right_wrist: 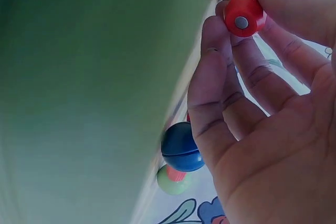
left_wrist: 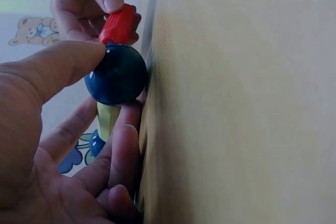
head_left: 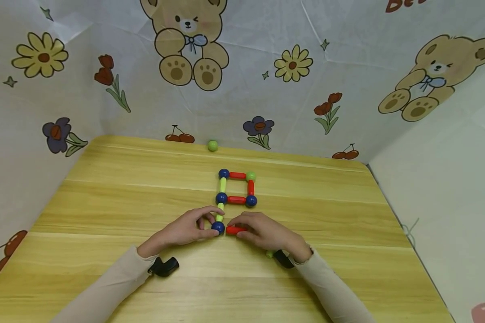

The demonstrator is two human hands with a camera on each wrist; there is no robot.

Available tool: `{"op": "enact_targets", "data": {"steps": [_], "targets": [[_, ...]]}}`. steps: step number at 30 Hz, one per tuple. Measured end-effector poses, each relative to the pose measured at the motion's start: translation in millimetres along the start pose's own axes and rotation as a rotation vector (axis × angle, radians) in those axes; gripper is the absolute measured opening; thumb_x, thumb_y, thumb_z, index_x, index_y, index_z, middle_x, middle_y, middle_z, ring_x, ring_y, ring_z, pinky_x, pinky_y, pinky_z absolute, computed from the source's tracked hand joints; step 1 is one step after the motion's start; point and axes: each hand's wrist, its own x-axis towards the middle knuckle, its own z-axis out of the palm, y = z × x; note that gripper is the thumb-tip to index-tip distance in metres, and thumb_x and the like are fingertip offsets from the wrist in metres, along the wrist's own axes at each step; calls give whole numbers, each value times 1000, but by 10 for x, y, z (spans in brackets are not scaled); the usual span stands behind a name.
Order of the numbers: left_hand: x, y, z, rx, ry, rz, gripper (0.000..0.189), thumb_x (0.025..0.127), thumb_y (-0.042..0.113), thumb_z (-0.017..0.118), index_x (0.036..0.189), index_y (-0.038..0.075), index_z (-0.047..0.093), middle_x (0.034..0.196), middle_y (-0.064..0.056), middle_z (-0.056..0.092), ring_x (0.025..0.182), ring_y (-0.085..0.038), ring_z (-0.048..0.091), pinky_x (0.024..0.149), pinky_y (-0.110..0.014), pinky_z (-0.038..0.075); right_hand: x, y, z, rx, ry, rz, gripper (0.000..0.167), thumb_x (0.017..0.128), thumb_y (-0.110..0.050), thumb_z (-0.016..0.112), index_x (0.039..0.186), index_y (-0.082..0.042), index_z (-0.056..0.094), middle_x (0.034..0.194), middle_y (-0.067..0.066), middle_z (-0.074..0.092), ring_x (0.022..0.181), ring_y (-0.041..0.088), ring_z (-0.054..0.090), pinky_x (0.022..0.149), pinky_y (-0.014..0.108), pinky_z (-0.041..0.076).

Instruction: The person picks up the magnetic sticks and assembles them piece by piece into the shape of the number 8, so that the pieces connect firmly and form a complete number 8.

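In the head view a square of magnetic rods and balls lies on the table, with blue balls at three corners and a green ball (head_left: 251,176) at the fourth. From its near left blue ball (head_left: 221,198) a yellow-green rod (head_left: 220,218) runs toward the person, ending at another blue ball (head_left: 217,227). My left hand (head_left: 184,228) holds that end ball between thumb and fingers. A red magnetic rod (head_left: 232,230) is pinched in my right hand (head_left: 264,230), just right of the ball. Its round metal end shows in the right wrist view; its other end meets the ball in the left wrist view.
A loose green ball (head_left: 213,145) sits at the table's back edge. Something small and green (head_left: 270,254) is partly hidden beside the right wrist. A patterned cloth (head_left: 230,112) rises behind the wooden table (head_left: 145,170), with pale walls at both sides.
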Motion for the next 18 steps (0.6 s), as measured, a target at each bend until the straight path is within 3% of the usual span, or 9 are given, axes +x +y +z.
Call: {"op": "enact_targets", "data": {"steps": [9,18], "targets": [[-15,30,-3,26,9,14,47,92,24,75,135,16,57,107,-6,61,75,-15,55,67,-25,47,23,-14,21,-6,16,-3,28,102,-15,58,129,-10,63,121,0,67,107,9,62,93,30,51],[3,137,172,315,94,32,34,89,36,76,119,23,67,99,2,56,82,-13,48,72,-30,36,29,2,40,27,7,46,31,102,-18,60,132,-10,62,125,-1,67,105,7,62,93,27,51]]}}
